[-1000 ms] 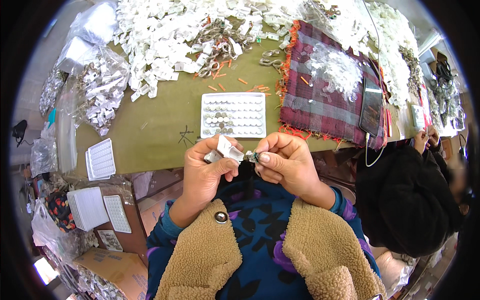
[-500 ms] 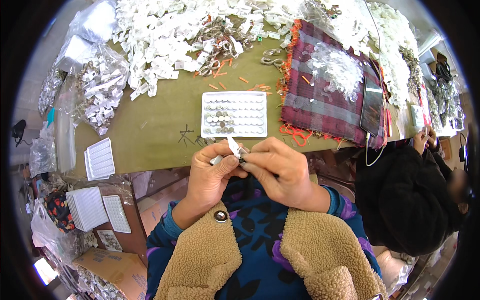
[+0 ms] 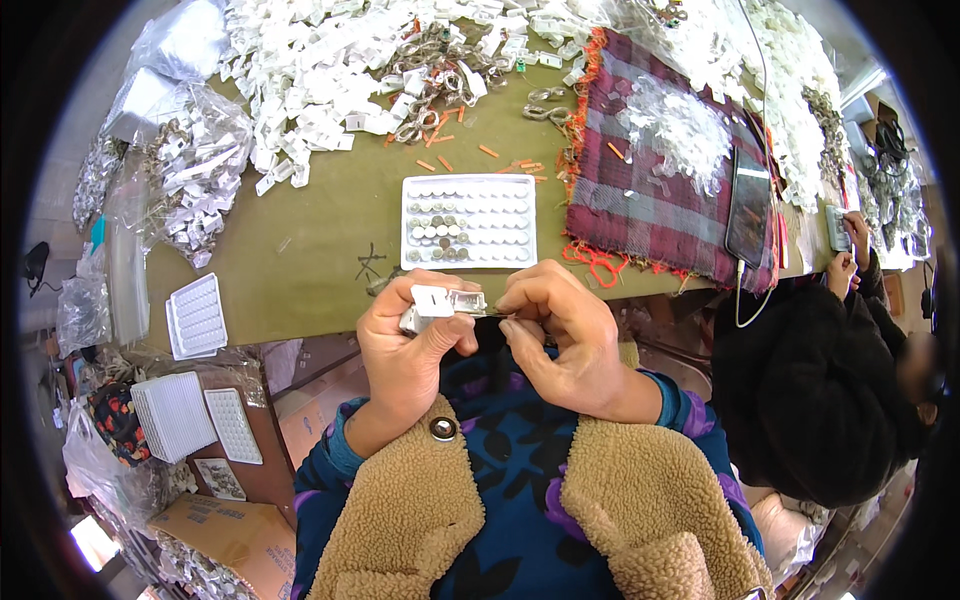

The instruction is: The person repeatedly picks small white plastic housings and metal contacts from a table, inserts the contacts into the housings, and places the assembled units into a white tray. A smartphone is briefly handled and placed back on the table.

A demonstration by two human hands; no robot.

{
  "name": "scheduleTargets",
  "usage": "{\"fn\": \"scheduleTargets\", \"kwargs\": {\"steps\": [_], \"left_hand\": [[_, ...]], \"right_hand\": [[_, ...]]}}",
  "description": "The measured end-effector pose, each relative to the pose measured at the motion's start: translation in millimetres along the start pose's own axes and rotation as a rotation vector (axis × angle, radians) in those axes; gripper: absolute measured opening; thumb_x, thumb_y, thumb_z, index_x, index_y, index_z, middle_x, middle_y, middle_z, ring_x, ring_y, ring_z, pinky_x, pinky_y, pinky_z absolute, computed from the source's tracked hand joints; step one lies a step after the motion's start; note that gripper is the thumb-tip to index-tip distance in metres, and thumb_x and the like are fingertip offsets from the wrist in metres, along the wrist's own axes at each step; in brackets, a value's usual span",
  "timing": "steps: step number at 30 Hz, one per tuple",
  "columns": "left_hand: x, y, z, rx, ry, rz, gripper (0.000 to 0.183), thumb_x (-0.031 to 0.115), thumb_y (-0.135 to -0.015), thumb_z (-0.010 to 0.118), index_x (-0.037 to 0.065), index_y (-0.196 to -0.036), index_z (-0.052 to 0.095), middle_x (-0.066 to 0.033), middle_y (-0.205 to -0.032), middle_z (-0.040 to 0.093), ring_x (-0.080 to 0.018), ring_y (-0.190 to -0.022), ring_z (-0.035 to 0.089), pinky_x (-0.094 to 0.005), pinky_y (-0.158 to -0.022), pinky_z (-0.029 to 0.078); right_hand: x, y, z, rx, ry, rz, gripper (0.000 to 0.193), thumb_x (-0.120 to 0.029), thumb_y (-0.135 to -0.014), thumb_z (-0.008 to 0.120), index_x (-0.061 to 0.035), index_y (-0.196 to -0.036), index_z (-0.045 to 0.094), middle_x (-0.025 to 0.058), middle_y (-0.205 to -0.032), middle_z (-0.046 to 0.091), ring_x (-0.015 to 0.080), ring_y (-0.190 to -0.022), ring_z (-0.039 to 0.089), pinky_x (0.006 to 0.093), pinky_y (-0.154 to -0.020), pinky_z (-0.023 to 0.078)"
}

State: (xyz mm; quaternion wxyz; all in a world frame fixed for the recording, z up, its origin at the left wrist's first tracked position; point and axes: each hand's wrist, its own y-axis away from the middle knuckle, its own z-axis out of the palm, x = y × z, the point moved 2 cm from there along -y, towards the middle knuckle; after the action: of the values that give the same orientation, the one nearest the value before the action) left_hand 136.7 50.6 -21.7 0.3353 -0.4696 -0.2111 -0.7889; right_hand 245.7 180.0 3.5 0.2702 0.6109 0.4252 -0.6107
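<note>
At the frame's centre, the left hand (image 3: 398,345) pinches an opened white plastic case (image 3: 432,301). The right hand (image 3: 568,345), loosely curled, has just drawn back, leaving the case's inside exposed for handling; whether it grips anything is unclear.

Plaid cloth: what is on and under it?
On the plaid cloth lie a pile of clear pieces, a phone and an orange strip; the tabletop under it cannot be seen.
</note>
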Motion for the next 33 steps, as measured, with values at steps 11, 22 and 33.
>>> {"fn": "scheduleTargets", "kwargs": {"steps": [11, 22, 33], "left_hand": [[0, 9, 7, -0.089, -0.104, 0.109, 0.02, 0.003, -0.089, 0.071, -0.004, -0.102, 0.058, -0.0149, -0.102, 0.063, -0.0156, -0.07, 0.066, -0.0261, -0.058, 0.057], [-3, 5, 2, -0.141, 0.267, -0.175, 0.028, 0.014, -0.097, 0.062, -0.008, -0.114, 0.057, -0.0256, -0.103, 0.067, -0.024, -0.071, 0.071, -0.0317, -0.06, 0.062], [-14, 11, -3, -0.046, -0.097, -0.282, 0.021, 0.003, -0.094, 0.063, -0.008, -0.111, 0.064, -0.0149, -0.086, 0.069, -0.0212, -0.072, 0.07, -0.0308, -0.064, 0.061]], "right_hand": [[-2, 3, 0, 0.002, 0.164, -0.1, 0.011, 0.009, -0.082, 0.063, 0.0011, -0.089, 0.061, 0.0019, -0.086, 0.057, 0.0026, -0.059, 0.042, 0.0196, -0.049, 0.033], [11, -1, 3, -0.082, -0.617, 0.568, 0.011, 0.001, -0.089, 0.066, 0.0039, -0.097, 0.059, 0.0044, -0.082, 0.064, 0.0107, -0.07, 0.061, 0.0244, -0.062, 0.049], [2, -5, 3, 0.009, 0.251, -0.125, 0.017, 0.004, -0.075, 0.074, -0.0002, -0.085, 0.061, 0.0116, -0.077, 0.061, 0.0263, -0.07, 0.063, 0.034, -0.061, 0.051]]}}
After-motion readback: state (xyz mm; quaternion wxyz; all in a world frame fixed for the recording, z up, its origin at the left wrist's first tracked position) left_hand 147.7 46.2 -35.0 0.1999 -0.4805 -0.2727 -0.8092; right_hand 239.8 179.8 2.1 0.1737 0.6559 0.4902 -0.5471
